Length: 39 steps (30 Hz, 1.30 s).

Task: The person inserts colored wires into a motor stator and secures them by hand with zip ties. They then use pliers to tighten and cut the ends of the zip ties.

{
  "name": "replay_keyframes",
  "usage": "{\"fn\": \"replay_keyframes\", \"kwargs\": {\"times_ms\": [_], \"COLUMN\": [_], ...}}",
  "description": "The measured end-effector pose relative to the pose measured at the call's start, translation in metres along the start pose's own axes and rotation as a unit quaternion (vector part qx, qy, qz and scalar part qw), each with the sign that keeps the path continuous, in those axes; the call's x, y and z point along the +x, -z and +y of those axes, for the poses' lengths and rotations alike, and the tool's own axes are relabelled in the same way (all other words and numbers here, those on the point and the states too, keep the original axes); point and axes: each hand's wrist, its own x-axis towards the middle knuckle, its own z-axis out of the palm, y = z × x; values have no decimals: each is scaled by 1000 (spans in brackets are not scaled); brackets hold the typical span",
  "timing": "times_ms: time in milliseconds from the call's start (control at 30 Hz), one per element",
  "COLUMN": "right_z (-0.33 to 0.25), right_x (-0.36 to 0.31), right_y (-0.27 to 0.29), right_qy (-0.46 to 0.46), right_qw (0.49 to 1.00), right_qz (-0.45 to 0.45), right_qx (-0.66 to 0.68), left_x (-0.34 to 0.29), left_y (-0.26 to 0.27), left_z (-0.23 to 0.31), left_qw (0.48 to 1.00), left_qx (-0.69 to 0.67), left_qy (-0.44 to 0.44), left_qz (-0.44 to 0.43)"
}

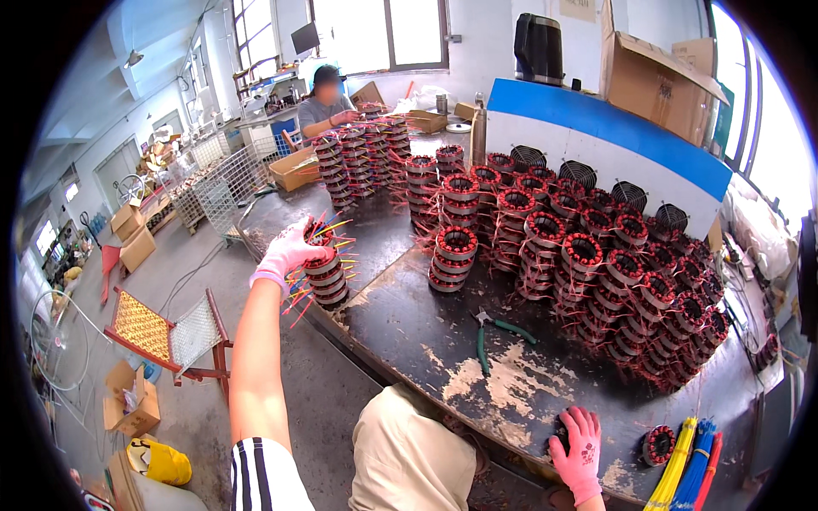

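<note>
My left hand (294, 249), in a pink glove, reaches out to a stack of wire-wound motor stators (327, 283) at the table's left edge. Its fingers close around the top stator, where yellow and red wire ends stick out. Near the front edge my right hand (578, 453), also gloved in pink, rests on the tabletop, fingers stretched out and holding nothing. To its right lie a single stator (659, 445) and bundles of yellow wires (673, 467), blue wires (696, 464) and red wires (710, 473). Green-handled pliers (483, 341) lie mid-table.
Many stacked stators (588, 255) fill the table's (396, 328) right and back, before a white and blue panel (596, 128). Across the table a person (325, 106) works behind more stacks (362, 157). A chair (175, 336) and wire cages (209, 192) stand left.
</note>
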Motion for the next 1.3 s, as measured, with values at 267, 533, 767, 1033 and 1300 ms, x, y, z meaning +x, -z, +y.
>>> {"fn": "replay_keyframes", "kwargs": {"times_ms": [267, 533, 767, 1033, 1300], "right_z": [-1, -2, 0, 0, -1], "right_x": [-1, -1, -2, -2, -4], "right_y": [-1, -1, -1, -1, -2], "right_qy": [-7, -8, -3, -2, 1], "right_qw": [1000, 1000, 1000, 1000, 1000], "right_qz": [-5, -3, 5, 8, 19], "right_qx": [-1, -7, -2, -18, -13], "left_x": [18, 18, 12, 11, 1], "left_y": [-12, -19, -22, -30, -24], "left_z": [-29, -43, -42, -50, -39], "left_qw": [998, 994, 964, 953, 970], "left_qx": [-40, -105, -252, -294, -228], "left_qy": [12, -5, -28, -35, -54], "left_qz": [-56, -30, -74, -71, -63]}}
